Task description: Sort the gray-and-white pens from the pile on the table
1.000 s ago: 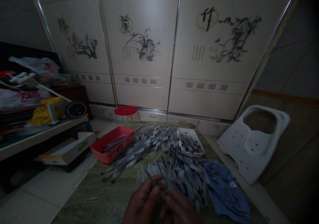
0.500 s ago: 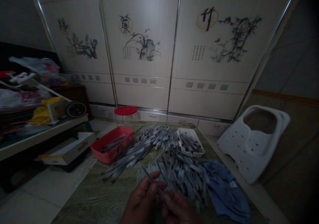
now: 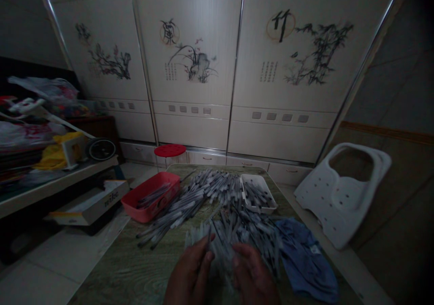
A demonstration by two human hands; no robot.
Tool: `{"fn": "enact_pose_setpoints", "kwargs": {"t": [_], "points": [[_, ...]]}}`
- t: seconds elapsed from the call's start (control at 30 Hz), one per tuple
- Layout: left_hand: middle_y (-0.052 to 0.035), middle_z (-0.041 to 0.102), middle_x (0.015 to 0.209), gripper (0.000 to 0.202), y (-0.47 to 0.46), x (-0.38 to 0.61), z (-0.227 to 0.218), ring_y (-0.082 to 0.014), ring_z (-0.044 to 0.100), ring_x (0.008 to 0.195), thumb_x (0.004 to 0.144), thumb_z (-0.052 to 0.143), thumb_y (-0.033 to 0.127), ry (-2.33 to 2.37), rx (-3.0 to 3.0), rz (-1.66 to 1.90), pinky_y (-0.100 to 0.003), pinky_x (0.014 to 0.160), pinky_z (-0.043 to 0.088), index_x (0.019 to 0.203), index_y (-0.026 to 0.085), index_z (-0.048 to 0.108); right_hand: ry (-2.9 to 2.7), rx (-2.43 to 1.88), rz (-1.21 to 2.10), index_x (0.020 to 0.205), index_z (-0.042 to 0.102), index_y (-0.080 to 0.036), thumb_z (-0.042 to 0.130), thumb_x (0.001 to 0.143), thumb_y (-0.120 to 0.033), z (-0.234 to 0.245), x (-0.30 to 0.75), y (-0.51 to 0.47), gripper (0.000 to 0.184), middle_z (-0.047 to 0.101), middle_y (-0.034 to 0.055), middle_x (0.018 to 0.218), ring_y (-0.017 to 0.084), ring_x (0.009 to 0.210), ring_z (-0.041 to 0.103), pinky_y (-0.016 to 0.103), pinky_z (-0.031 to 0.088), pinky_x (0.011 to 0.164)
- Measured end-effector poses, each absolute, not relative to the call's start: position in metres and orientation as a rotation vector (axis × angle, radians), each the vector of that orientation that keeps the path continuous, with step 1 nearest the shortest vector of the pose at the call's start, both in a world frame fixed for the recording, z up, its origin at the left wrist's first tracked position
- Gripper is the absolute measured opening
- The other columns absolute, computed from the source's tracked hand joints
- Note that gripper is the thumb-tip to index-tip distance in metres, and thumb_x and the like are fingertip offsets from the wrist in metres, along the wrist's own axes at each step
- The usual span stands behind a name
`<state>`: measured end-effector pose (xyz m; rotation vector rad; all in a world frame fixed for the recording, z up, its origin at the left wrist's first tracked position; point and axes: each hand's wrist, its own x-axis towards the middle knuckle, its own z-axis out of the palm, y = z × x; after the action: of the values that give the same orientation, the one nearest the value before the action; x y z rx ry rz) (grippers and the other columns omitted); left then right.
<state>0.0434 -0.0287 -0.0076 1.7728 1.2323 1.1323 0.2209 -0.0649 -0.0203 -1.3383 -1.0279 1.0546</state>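
Low over the near part of the table, my left hand (image 3: pixel 191 269) is closed, pinching a slim dark pen (image 3: pixel 209 241) between thumb and fingers. My right hand (image 3: pixel 252 271) is a little way to the right, fingers loosely curved and thumb apart, with nothing visible in it. Beneath and beyond both hands spreads a heap of grey and translucent pens or pen parts (image 3: pixel 251 228); the dim light hides their details. Farther back lies a row of longer grey pens (image 3: pixel 183 208). More of them are in a red bin (image 3: pixel 135 210) and a white tray (image 3: pixel 274 209).
A blue cloth (image 3: pixel 308 260) lies at the table's right side. A white plastic folding seat (image 3: pixel 349 196) leans at the right. Behind the wooden-patterned table (image 3: pixel 125 269) is a red stool (image 3: pixel 169 150). On the left are a shoe box (image 3: pixel 91 205) and a cluttered bench (image 3: pixel 64 174).
My hands have moved apart; the right one has let go of the pen and opened. The pen in my left hand now points more upright.
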Motion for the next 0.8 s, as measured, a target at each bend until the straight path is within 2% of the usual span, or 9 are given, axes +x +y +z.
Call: {"fn": "enact_pose_setpoints", "kwargs": {"t": [0.07,0.13,0.23,0.33,0.43,0.53,0.63,0.7,0.8], "points": [[-0.0108,0.076,0.132,0.042,-0.027,0.043,-0.013,-0.0277,0.070,0.120,0.102,0.053,0.035,1.237,2.012,1.066,-0.041,0.104,0.054,0.141,0.030,0.068,-1.144,-1.392,0.912,0.135,0.068,-0.029,0.059,0.097,-0.062,-0.010,0.226,-0.069,0.052,0.071,-0.0003,0.070,0.022,0.064,0.067,0.030,0.052,0.060],[-0.0105,0.079,0.120,0.047,-0.027,0.046,-0.015,-0.0259,0.073,0.108,0.100,0.051,0.025,1.253,2.162,0.959,-0.038,0.095,0.058,0.144,0.030,0.065,-1.238,-1.444,0.790,0.145,0.064,-0.030,0.056,0.099,-0.056,0.001,0.229,-0.072,0.053,0.077,0.0027,0.079,0.024,0.073,0.073,0.032,0.056,0.067],[-0.0101,0.079,0.109,0.055,-0.030,0.052,-0.012,-0.0268,0.073,0.099,0.094,0.051,0.015,1.326,2.267,0.785,-0.037,0.084,0.060,0.146,0.030,0.063,-1.338,-1.510,0.671,0.148,0.063,-0.030,0.053,0.102,-0.050,0.011,0.233,-0.074,0.051,0.082,0.0058,0.093,0.026,0.092,0.077,0.032,0.060,0.078],[-0.0104,0.079,0.109,0.057,-0.033,0.056,-0.006,-0.0285,0.072,0.102,0.093,0.051,0.014,1.383,2.297,0.683,-0.037,0.084,0.060,0.146,0.031,0.063,-1.398,-1.541,0.596,0.147,0.064,-0.031,0.051,0.103,-0.046,0.012,0.235,-0.073,0.048,0.083,0.0067,0.102,0.027,0.101,0.078,0.032,0.061,0.083],[-0.0105,0.079,0.110,0.057,-0.033,0.058,-0.005,-0.0284,0.072,0.103,0.093,0.050,0.013,1.394,2.308,0.653,-0.037,0.085,0.059,0.147,0.031,0.063,-1.425,-1.540,0.561,0.145,0.066,-0.031,0.050,0.104,-0.044,0.009,0.235,-0.072,0.046,0.083,0.0071,0.103,0.026,0.097,0.078,0.032,0.061,0.081],[-0.0106,0.079,0.112,0.056,-0.032,0.059,-0.009,-0.0286,0.073,0.104,0.094,0.050,0.014,1.388,2.301,0.681,-0.038,0.086,0.060,0.146,0.031,0.063,-1.436,-1.547,0.593,0.146,0.065,-0.029,0.048,0.104,-0.042,0.006,0.233,-0.072,0.047,0.083,0.0063,0.095,0.024,0.083,0.078,0.030,0.059,0.076],[-0.0110,0.079,0.113,0.052,-0.031,0.060,-0.016,-0.0280,0.073,0.103,0.097,0.048,0.019,1.332,2.256,0.776,-0.041,0.089,0.060,0.145,0.031,0.064,-1.405,-1.576,0.688,0.153,0.057,-0.027,0.045,0.104,-0.043,0.004,0.231,-0.071,0.052,0.077,0.0019,0.077,0.022,0.069,0.073,0.030,0.055,0.069],[-0.0120,0.079,0.117,0.048,-0.030,0.062,-0.021,-0.0277,0.073,0.104,0.099,0.047,0.023,1.280,2.180,0.855,-0.042,0.094,0.059,0.143,0.029,0.066,-1.341,-1.604,0.753,0.156,0.051,-0.026,0.045,0.103,-0.044,0.002,0.231,-0.069,0.056,0.073,-0.0006,0.072,0.022,0.065,0.070,0.031,0.051,0.066],[-0.0145,0.076,0.131,0.043,-0.028,0.063,-0.025,-0.0299,0.070,0.120,0.100,0.051,0.034,1.256,1.932,0.991,-0.047,0.108,0.052,0.137,0.025,0.071,-1.231,-1.667,0.796,0.138,0.064,-0.025,0.050,0.099,-0.042,-0.003,0.232,-0.066,0.044,0.074,0.0012,0.080,0.024,0.075,0.071,0.032,0.048,0.068]]}}
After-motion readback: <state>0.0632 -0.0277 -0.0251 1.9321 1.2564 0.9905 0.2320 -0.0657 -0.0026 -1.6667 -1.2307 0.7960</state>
